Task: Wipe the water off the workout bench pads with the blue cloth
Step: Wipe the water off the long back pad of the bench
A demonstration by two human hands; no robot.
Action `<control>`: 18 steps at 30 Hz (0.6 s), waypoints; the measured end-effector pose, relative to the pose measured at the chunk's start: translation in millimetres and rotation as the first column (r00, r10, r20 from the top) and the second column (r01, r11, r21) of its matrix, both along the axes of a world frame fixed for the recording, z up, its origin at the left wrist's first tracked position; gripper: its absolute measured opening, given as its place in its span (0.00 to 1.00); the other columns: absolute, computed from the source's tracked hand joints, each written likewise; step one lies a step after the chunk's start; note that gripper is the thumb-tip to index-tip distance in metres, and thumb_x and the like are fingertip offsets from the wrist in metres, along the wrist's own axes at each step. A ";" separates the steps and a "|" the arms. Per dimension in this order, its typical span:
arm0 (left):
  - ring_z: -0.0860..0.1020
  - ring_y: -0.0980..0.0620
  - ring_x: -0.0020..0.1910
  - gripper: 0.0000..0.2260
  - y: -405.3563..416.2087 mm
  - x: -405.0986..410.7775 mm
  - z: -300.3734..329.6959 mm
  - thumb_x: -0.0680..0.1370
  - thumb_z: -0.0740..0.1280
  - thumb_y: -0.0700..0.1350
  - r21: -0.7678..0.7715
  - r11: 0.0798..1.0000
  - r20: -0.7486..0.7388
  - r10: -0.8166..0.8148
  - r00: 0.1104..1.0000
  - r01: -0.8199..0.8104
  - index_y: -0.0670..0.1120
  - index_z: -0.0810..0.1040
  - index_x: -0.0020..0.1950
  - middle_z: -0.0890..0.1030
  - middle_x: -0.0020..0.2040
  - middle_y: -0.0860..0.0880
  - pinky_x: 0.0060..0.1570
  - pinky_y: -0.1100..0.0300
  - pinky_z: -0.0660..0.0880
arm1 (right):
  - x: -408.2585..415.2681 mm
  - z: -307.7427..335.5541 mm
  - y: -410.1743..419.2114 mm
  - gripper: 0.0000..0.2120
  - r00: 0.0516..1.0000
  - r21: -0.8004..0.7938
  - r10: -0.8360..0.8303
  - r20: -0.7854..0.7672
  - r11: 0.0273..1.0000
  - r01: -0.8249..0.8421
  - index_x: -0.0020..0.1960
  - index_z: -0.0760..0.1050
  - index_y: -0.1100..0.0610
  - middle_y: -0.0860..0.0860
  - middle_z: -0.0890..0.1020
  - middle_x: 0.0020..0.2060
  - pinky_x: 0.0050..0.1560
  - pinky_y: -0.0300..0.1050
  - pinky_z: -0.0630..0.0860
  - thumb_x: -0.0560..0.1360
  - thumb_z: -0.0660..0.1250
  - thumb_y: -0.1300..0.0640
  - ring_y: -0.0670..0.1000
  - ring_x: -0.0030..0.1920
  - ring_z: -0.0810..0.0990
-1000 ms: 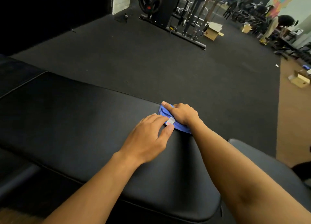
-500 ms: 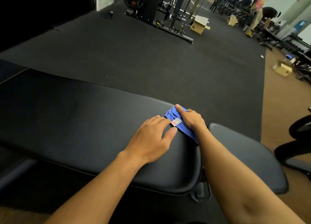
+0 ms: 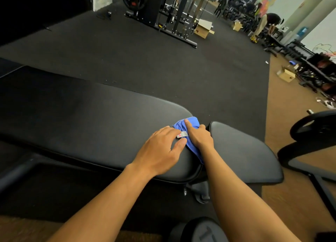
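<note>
Smooth black vinyl bench pad (image 3: pixel 87 118) on speckled rubber gym floor (image 3: pixel 163 63).
Both hands have slid the bunched blue cloth (image 3: pixel 189 130) to the pad's rounded end: right hand (image 3: pixel 199 138) presses it flat-fingered, left hand (image 3: pixel 160 150) spread beside.

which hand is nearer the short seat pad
Right. The right hand presses the cloth at the long pad's end, just beside the seat pad. The left hand lies further left on the long pad.
</note>
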State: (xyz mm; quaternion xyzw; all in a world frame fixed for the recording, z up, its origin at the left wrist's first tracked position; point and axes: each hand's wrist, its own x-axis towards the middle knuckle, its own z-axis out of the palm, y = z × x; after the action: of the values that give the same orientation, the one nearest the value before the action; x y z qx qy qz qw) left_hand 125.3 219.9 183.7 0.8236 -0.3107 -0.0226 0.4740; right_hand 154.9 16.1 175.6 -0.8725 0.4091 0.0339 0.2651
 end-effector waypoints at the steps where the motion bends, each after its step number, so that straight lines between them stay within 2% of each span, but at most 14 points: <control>1: 0.71 0.58 0.67 0.15 -0.3 -5.3 0.0 0.84 0.60 0.54 -0.003 1.000 0.002 -0.004 1.000 0.004 0.51 0.77 0.66 0.78 0.64 0.56 0.65 0.65 0.64 | -3.9 0.9 2.0 0.41 1.000 0.002 -0.005 0.005 1.000 0.005 0.74 0.63 0.58 0.56 0.76 0.66 0.52 0.51 0.68 0.75 0.55 0.28 0.60 0.64 0.75; 5: 0.72 0.59 0.64 0.16 2.1 -22.6 -3.2 0.84 0.59 0.55 -0.002 1.000 0.004 -0.016 1.000 0.016 0.51 0.77 0.67 0.78 0.63 0.57 0.62 0.66 0.65 | -19.9 1.8 9.9 0.42 1.000 0.012 -0.015 0.024 1.000 0.015 0.75 0.62 0.59 0.57 0.75 0.67 0.54 0.52 0.68 0.75 0.55 0.28 0.61 0.66 0.75; 10: 0.72 0.60 0.62 0.14 5.8 -42.1 -4.4 0.84 0.59 0.55 0.007 1.000 0.018 -0.006 1.000 0.006 0.51 0.78 0.63 0.78 0.61 0.57 0.57 0.69 0.63 | -47.5 0.8 18.6 0.43 0.997 0.079 -0.036 0.064 0.996 0.031 0.77 0.60 0.60 0.58 0.74 0.69 0.53 0.52 0.68 0.75 0.57 0.29 0.60 0.66 0.75; 13: 0.72 0.59 0.63 0.14 3.3 -53.7 -7.7 0.83 0.60 0.55 0.007 1.000 0.016 -0.002 1.000 0.002 0.51 0.79 0.63 0.79 0.61 0.56 0.57 0.69 0.64 | -67.1 -0.9 25.4 0.44 0.994 0.134 -0.060 0.093 0.990 0.047 0.78 0.58 0.61 0.58 0.74 0.69 0.53 0.51 0.70 0.75 0.58 0.29 0.59 0.65 0.76; 15: 0.73 0.58 0.63 0.15 1.1 -62.5 -12.0 0.83 0.59 0.56 0.026 1.000 0.016 -0.007 1.000 0.007 0.50 0.79 0.63 0.79 0.61 0.56 0.59 0.66 0.66 | -80.0 -3.8 33.2 0.43 0.988 0.164 -0.095 0.124 0.984 0.074 0.77 0.58 0.61 0.58 0.75 0.68 0.51 0.50 0.69 0.75 0.59 0.30 0.59 0.62 0.76; 18: 0.75 0.56 0.62 0.17 -1.7 -76.6 -18.8 0.83 0.58 0.56 0.048 0.999 0.030 -0.014 0.999 0.013 0.49 0.79 0.63 0.81 0.60 0.55 0.62 0.61 0.70 | -97.1 -9.0 46.7 0.40 0.971 0.217 -0.158 0.177 0.969 0.118 0.73 0.60 0.61 0.58 0.77 0.63 0.49 0.50 0.70 0.76 0.61 0.31 0.56 0.52 0.75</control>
State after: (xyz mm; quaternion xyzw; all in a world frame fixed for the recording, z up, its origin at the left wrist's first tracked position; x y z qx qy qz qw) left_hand 48.7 218.2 164.9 0.8328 -0.3227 -0.0209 0.4492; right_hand 57.8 62.7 166.6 -0.8087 0.4360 -0.0272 0.3938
